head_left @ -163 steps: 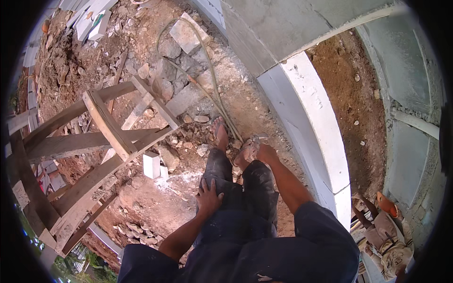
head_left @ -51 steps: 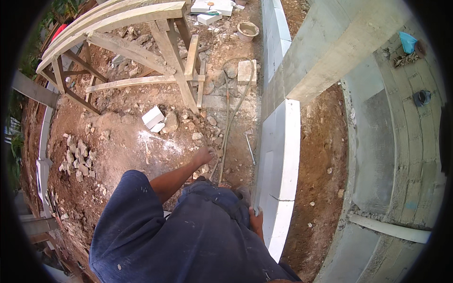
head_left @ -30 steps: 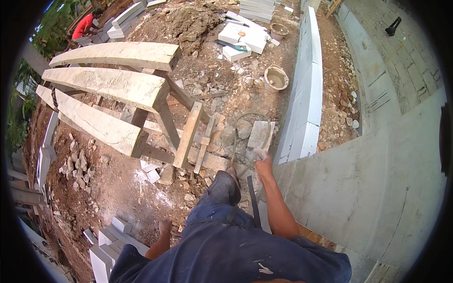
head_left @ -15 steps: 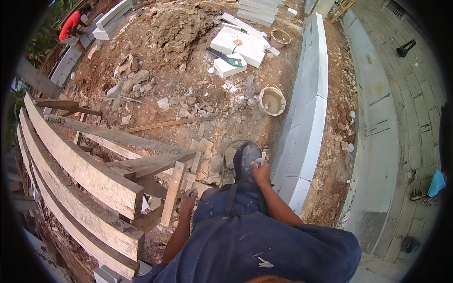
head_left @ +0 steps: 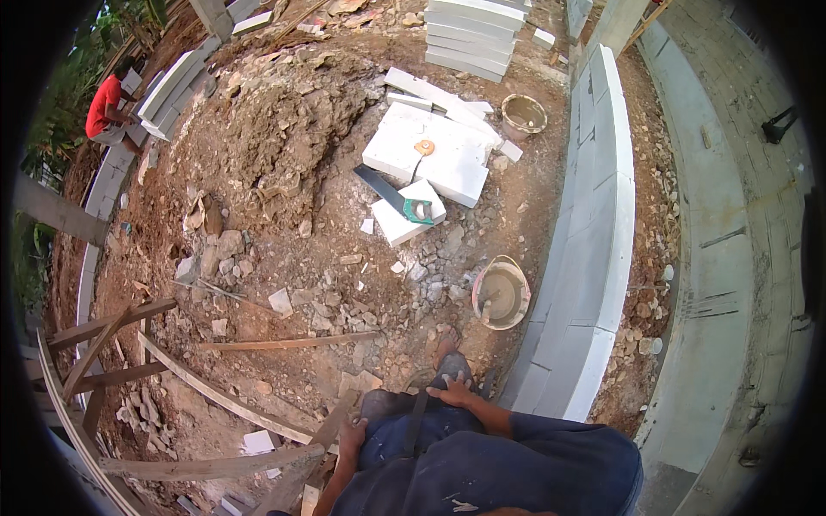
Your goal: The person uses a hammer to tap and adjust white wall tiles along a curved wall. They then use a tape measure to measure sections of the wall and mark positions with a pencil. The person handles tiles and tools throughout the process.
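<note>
Knees in dark blue trousers, low in view, carry both hands: right hand spread flat on one, left hand cupped over the other. Ahead, a white block wall, white slabs, mortar bucket, green-handled saw.
</note>
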A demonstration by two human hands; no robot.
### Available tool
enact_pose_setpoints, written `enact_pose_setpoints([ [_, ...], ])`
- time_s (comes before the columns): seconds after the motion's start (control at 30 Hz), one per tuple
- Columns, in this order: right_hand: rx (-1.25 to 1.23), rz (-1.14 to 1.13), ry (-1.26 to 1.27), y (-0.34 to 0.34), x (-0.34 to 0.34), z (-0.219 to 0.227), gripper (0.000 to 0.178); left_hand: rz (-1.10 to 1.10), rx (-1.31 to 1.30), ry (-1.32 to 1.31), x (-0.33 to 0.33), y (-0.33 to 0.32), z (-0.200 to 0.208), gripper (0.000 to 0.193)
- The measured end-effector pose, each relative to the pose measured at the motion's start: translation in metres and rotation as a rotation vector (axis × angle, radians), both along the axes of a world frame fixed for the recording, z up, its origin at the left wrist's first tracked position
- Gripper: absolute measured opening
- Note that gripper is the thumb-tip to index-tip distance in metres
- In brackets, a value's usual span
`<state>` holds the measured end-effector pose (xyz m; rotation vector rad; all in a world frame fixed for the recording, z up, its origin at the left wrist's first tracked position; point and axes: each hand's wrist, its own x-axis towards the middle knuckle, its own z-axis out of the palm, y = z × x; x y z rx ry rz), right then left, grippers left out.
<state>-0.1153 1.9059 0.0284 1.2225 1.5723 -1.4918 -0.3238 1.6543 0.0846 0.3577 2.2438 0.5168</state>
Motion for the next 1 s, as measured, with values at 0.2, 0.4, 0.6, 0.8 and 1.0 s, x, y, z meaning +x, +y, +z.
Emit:
enact_pose_setpoints([
  [0.2,-0.165,-0.246,0.271,0.121,-0.054,-0.035,0.072,-0.138,-0.007,0.280,-0.064,0.199,0.044,0.072],
  [0.4,0.303,-0.176,0.040,0.319,-0.189,-0.111,0.066,-0.402,-0.159,0.009,-0.172,0.369,-0.007,0.085],
  [0.6,0.541,-0.456,0.088,0.522,-0.308,-0.213,0.059,-0.778,-0.438,0.179,-0.287,0.484,-0.069,0.073],
  [0.8,0.865,-0.091,-0.115,0.687,-0.434,-0.277,0.094,-0.799,-0.307,0.087,-0.378,0.532,-0.081,0.070],
  [1.0,0.888,0.081,-0.277,0.756,-0.494,-0.306,0.102,-0.750,0.050,0.143,-0.419,0.542,-0.093,0.077],
])
